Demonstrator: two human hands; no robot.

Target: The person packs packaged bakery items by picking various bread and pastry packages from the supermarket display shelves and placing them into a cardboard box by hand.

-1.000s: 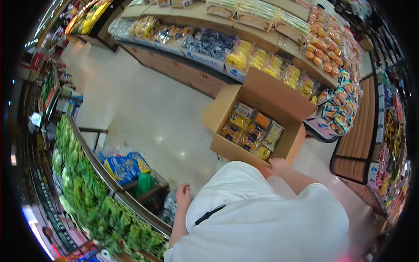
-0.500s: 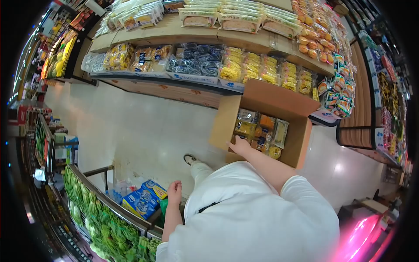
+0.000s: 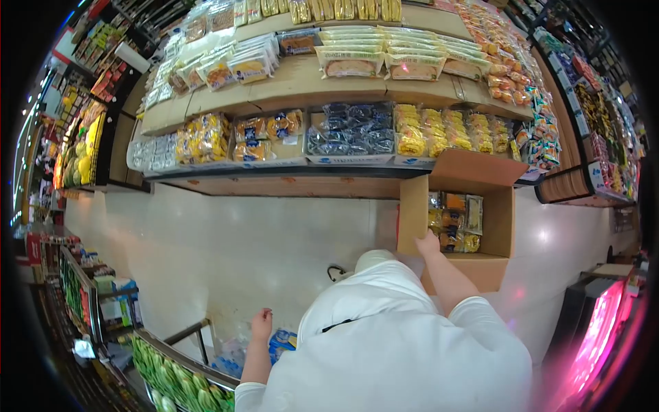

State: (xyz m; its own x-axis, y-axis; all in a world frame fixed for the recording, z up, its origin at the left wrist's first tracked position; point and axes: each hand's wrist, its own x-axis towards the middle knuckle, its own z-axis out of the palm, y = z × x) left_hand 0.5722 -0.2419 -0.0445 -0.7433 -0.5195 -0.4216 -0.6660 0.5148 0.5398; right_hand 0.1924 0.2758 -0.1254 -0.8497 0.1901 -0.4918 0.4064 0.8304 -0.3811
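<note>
The right hand (image 3: 429, 242) is at the left edge of an open cardboard box (image 3: 500, 223); wrapped packets (image 3: 472, 213) lie inside, to its right. The left hand (image 3: 261, 323) hangs near a blue package (image 3: 283, 342). Ahead of both hands stands a shelf (image 3: 295, 187).

We see a tiered shelf (image 3: 309, 77) whose brown upper board carries rows of pale flat packs (image 3: 350, 63), while its lower ledge bears shallow trays (image 3: 350, 159) of dark blue packets (image 3: 350, 130) and yellow packets (image 3: 412, 130); beside it, over our shiny floor (image 3: 295, 220), an open cardboard box (image 3: 473, 165) holds mixed wrapped goods (image 3: 453, 220), its own support hidden from us
</note>
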